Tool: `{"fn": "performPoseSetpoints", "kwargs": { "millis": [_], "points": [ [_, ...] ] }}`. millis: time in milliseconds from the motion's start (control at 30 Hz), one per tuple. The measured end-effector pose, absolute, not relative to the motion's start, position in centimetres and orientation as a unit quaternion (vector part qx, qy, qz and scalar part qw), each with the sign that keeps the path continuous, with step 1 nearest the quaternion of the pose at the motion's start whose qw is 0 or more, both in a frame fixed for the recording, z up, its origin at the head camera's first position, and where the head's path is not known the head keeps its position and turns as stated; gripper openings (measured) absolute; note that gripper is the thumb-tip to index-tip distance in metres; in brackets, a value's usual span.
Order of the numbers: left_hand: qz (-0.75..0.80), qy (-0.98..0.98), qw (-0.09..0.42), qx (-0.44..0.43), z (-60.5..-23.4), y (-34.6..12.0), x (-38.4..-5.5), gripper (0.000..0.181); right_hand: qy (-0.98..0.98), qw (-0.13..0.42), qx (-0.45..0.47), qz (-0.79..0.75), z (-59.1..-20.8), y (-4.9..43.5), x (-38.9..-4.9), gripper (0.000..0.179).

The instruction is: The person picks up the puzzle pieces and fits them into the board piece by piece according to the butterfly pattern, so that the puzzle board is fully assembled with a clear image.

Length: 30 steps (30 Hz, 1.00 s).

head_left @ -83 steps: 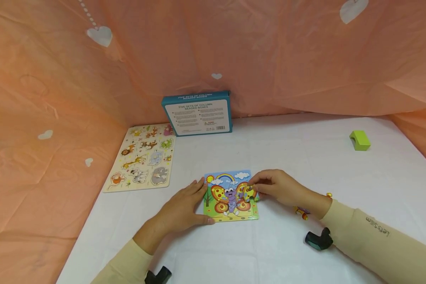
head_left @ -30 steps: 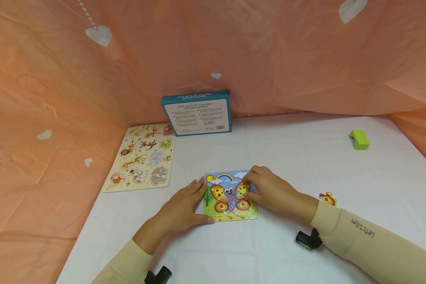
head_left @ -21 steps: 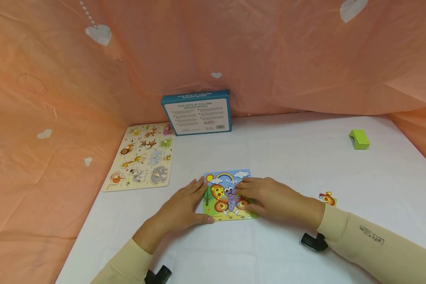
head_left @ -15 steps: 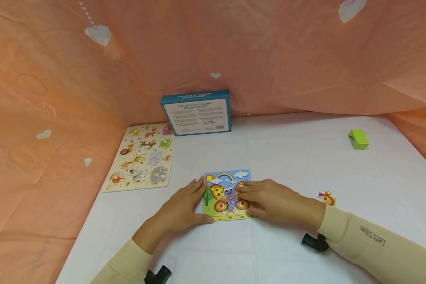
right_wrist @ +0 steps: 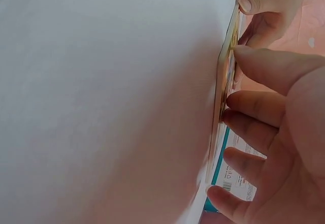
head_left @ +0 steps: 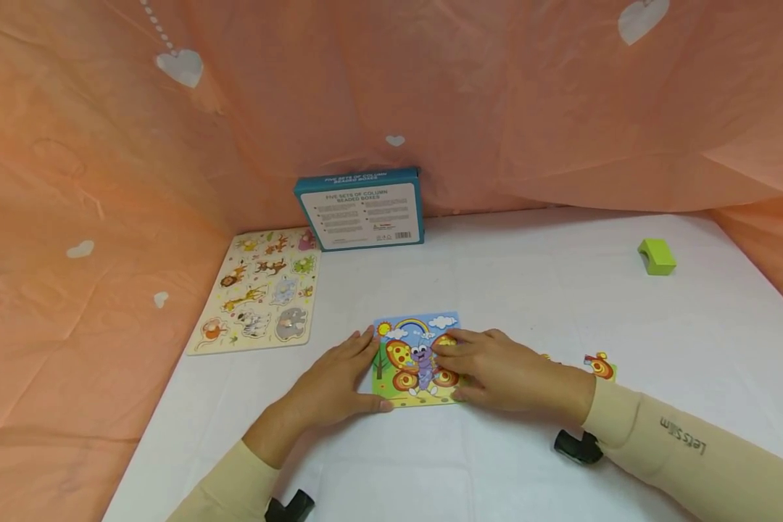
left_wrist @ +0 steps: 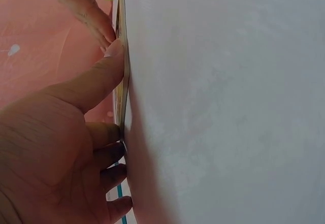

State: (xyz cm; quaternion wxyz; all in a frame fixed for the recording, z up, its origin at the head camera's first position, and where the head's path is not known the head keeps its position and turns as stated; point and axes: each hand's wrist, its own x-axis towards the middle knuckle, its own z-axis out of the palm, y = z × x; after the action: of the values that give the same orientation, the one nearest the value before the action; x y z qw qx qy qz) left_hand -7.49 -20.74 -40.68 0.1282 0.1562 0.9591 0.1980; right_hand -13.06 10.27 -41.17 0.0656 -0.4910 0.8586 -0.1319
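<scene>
A butterfly jigsaw puzzle [head_left: 401,355] lies flat on the white-covered table in the head view, its right part hidden under fingers. My left hand [head_left: 329,384] rests at its left side, fingers along the edge and thumb on the front left corner. From the right, my right hand [head_left: 502,370] presses on the butterfly's right wing with extended fingers; the left wrist view and the right wrist view show both thumbs touching the thin board [right_wrist: 223,82]. A loose orange-spiral puzzle piece [head_left: 602,367] lies behind the right forearm. A bit of another piece peeks out beside that wrist.
An animal peg puzzle board [head_left: 254,290] lies at the back left. A teal box [head_left: 365,210] stands upright against the peach curtain [head_left: 528,109]. Far right sits a green arch block [head_left: 657,257]. Black cameras hang at both wrists.
The right hand pinched a yellow wing piece, set it into the puzzle's right side and let go. Its fingers then spread flat over that area. The left hand stayed in place.
</scene>
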Motion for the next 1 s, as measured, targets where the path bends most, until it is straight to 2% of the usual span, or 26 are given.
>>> {"fn": "performPoseSetpoints", "kwargs": {
  "millis": [167,400,633,1000],
  "points": [
    [0.199,0.959,0.125,0.16,-41.0,-20.9,-7.5,0.106,0.853,0.086,-0.482,-0.18,-41.0,10.6,-13.1,0.057],
    [0.191,0.96,0.126,0.159,-41.2,-20.9,-7.5,0.107,0.85,0.128,-0.394,-0.324,-40.1,12.9,-13.8,0.059],
    [0.189,0.962,0.125,0.155,-41.1,-20.8,-7.5,0.107,0.821,0.155,-0.316,-0.449,-39.4,16.5,-14.5,0.045],
    [0.186,0.962,0.126,0.154,-41.1,-20.8,-7.6,0.107,0.813,0.138,-0.261,-0.501,-39.2,22.4,-14.2,0.04]
  ]
}}
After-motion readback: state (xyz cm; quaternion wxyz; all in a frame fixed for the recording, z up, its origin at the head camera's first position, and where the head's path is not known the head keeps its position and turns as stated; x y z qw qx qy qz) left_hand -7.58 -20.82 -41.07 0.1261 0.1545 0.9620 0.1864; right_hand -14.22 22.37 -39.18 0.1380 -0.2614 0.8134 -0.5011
